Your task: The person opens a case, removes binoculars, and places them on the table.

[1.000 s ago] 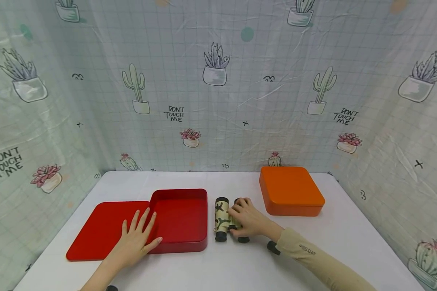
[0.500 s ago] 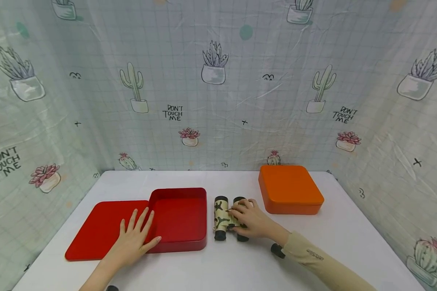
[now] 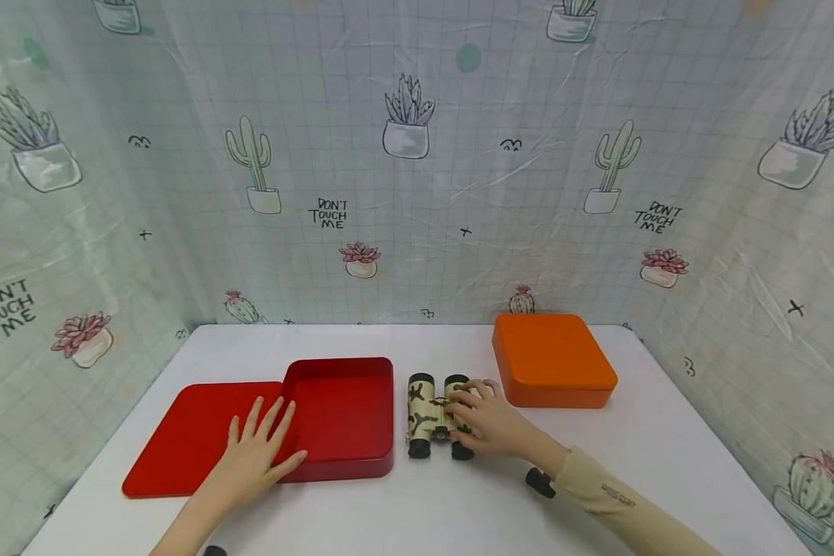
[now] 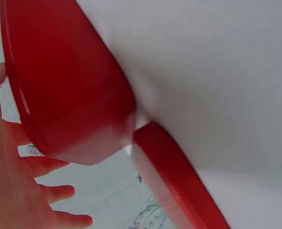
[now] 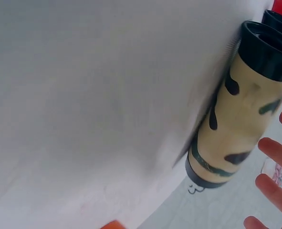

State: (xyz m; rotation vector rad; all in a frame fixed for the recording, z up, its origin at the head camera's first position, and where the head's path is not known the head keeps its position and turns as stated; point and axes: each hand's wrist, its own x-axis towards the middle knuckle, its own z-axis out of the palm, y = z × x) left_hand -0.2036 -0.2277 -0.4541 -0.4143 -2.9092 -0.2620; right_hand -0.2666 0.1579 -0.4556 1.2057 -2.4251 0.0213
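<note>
In the head view, the left hand (image 3: 253,455) lies at lower left with fingers spread, over the meeting edges of a flat red lid (image 3: 188,444) and an open red box (image 3: 350,469). Camouflage binoculars (image 3: 420,413) lie on the white worktop (image 3: 361,517), right of the frame's centre; the right hand (image 3: 493,425) arches over their right barrel, an orange box (image 3: 556,355) behind it. In the left wrist view, the fingers fan apart at lower left, beside the box. In the right wrist view, spread fingers at the right edge overlap the barrel; contact cannot be told.
</note>
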